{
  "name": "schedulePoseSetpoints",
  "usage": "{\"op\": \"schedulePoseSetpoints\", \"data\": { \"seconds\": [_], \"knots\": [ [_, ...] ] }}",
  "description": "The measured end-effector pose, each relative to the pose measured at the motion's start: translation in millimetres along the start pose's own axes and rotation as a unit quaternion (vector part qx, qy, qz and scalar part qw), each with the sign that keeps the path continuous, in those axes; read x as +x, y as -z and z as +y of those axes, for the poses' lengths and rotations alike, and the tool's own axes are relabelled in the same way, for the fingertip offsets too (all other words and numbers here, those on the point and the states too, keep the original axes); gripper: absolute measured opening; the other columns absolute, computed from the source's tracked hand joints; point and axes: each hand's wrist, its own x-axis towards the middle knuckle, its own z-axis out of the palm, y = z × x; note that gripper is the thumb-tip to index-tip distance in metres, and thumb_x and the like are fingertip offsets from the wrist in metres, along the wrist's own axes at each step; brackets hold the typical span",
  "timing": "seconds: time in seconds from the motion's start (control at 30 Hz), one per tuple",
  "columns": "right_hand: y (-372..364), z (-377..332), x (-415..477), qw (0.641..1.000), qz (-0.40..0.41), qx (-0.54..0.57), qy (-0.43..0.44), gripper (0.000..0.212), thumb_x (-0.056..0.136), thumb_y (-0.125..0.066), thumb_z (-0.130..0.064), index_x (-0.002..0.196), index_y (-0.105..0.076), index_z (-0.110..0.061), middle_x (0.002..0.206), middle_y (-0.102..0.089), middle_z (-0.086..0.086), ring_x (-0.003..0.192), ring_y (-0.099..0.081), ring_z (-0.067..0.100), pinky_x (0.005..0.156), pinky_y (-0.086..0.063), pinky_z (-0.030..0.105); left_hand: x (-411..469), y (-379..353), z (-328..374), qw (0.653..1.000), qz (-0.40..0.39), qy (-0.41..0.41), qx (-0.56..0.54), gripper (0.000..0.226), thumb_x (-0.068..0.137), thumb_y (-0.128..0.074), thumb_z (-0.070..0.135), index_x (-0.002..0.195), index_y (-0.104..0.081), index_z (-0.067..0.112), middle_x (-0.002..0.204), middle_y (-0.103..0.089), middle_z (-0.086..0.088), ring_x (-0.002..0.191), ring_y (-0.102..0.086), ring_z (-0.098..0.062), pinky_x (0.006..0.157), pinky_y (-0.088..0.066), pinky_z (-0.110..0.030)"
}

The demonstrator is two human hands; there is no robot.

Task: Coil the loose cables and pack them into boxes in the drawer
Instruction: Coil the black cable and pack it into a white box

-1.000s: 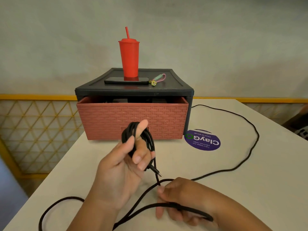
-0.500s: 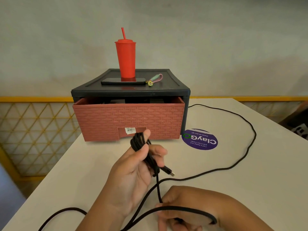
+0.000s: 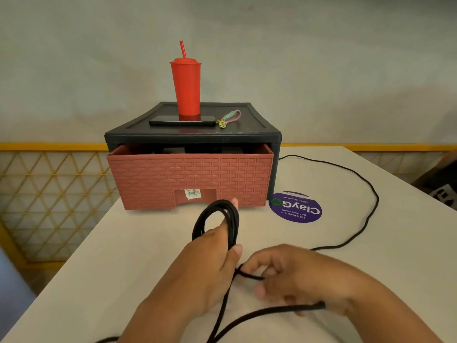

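Note:
My left hand [image 3: 210, 263] grips a small coil of black cable [image 3: 220, 219] wound around its fingers, just in front of the drawer. My right hand [image 3: 291, 276] pinches the loose strand of the same cable right beside the left thumb. More of this cable trails under my right wrist and off the near edge. Its far length [image 3: 366, 186] loops across the right side of the table to behind the cabinet. The red brick-patterned drawer [image 3: 193, 179] stands partly pulled out of its black cabinet [image 3: 247, 134]; dark boxes inside it are barely visible.
On the cabinet top stand a red tumbler with a straw [image 3: 186, 87], a black phone [image 3: 181, 120] and a keychain [image 3: 228, 117]. A purple round sticker [image 3: 295, 206] lies on the white table [image 3: 123, 256]. A yellow lattice railing [image 3: 49, 194] runs beyond the left table edge.
My left hand turned palm-down and moved forward with the coil. My right hand rose from the table and came in to pinch the strand by the left thumb.

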Motion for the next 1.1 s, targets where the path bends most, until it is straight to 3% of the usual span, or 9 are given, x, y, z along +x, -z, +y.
{"op": "schedulePoseSetpoints", "data": {
  "seconds": [0.1,0.2,0.37,0.5,0.73,0.83,0.93,1.03,1.1],
  "knots": [
    [13,1,-4,0.953,0.044,0.3,-0.01,0.023,0.071,-0.059,0.004,0.079,-0.071,-0.013,0.054,-0.047,0.005,0.031,-0.028,0.003,0.03,-0.031,0.014,1,6,-2,1.0,0.007,0.012,0.007,0.057,0.096,-0.039,0.033,0.143,-0.009,0.045,0.067,-0.037,0.007,0.064,-0.042,-0.007,0.061,-0.033,-0.019],
    [12,0,0,0.891,0.069,0.449,0.008,0.016,0.063,-0.053,-0.003,0.06,-0.069,-0.006,0.058,-0.056,0.01,0.029,-0.036,0.004,0.033,-0.043,0.016,1,8,-6,1.0,-0.013,0.008,0.018,0.038,0.093,-0.046,0.033,0.128,-0.031,0.034,0.073,-0.044,0.007,0.069,-0.045,-0.008,0.065,-0.038,-0.022],
    [11,5,8,0.874,0.067,0.479,0.057,0.016,0.055,-0.062,-0.022,0.058,-0.064,-0.007,0.065,-0.065,0.016,0.032,-0.046,0.012,0.037,-0.047,0.023,3,5,-11,0.997,-0.028,0.026,0.068,0.046,0.09,-0.054,0.034,0.128,-0.028,0.028,0.074,-0.045,0.008,0.068,-0.048,-0.009,0.066,-0.045,-0.024],
    [19,9,3,0.893,0.029,0.439,0.097,0.03,0.037,-0.08,-0.018,0.056,-0.057,-0.014,0.054,-0.047,0.002,0.035,-0.037,0.009,0.038,-0.042,0.022,6,2,-14,0.995,-0.034,0.034,0.089,0.058,0.091,-0.048,0.049,0.138,-0.022,0.028,0.068,-0.043,0.008,0.065,-0.046,-0.01,0.07,-0.048,-0.03],
    [18,1,-3,0.917,0.189,0.331,0.12,0.031,0.058,-0.076,-0.008,0.048,-0.049,-0.02,0.045,-0.029,-0.005,0.034,-0.023,0.005,0.035,-0.028,0.016,7,-2,-12,0.993,-0.019,0.039,0.112,0.059,0.09,-0.046,0.05,0.141,-0.022,0.033,0.059,-0.04,0.008,0.06,-0.042,-0.01,0.066,-0.044,-0.025],
    [20,-2,-2,0.872,0.279,0.38,0.13,0.024,0.062,-0.065,-0.023,0.051,-0.045,-0.016,0.045,-0.025,-0.005,0.033,-0.02,0.005,0.033,-0.025,0.016,8,-2,-9,0.992,-0.014,0.033,0.124,0.051,0.09,-0.045,0.051,0.137,-0.034,0.035,0.064,-0.049,0.011,0.067,-0.047,-0.009,0.072,-0.044,-0.02],
    [24,0,0,0.814,0.33,0.459,0.134,0.023,0.067,-0.064,-0.024,0.053,-0.048,-0.015,0.047,-0.03,-0.004,0.03,-0.021,0.004,0.031,-0.025,0.014,8,-3,-5,0.994,-0.014,-0.005,0.105,0.027,0.092,-0.041,0.044,0.111,-0.056,0.032,0.082,-0.063,0.009,0.076,-0.054,-0.01,0.067,-0.038,-0.016],
    [30,4,1,0.772,0.335,0.529,0.112,0.026,0.082,-0.058,-0.021,0.06,-0.047,-0.016,0.044,-0.038,-0.007,0.029,-0.021,0.004,0.032,-0.024,0.011,3,-6,1,0.998,-0.035,-0.027,0.045,0.026,0.091,-0.044,0.045,0.073,-0.048,0.027,0.065,-0.052,0.01,0.063,-0.047,-0.011,0.056,-0.033,-0.02],
    [34,8,3,0.753,0.329,0.561,0.1,0.027,0.088,-0.054,-0.022,0.062,-0.047,-0.016,0.043,-0.039,-0.007,0.028,-0.023,0.004,0.032,-0.025,0.01,2,-10,-1,0.998,-0.049,-0.026,-0.026,0.034,0.083,-0.045,0.053,0.067,-0.046,0.022,0.057,-0.046,0.012,0.054,-0.039,-0.011,0.053,-0.031,-0.023]
  ]
}}
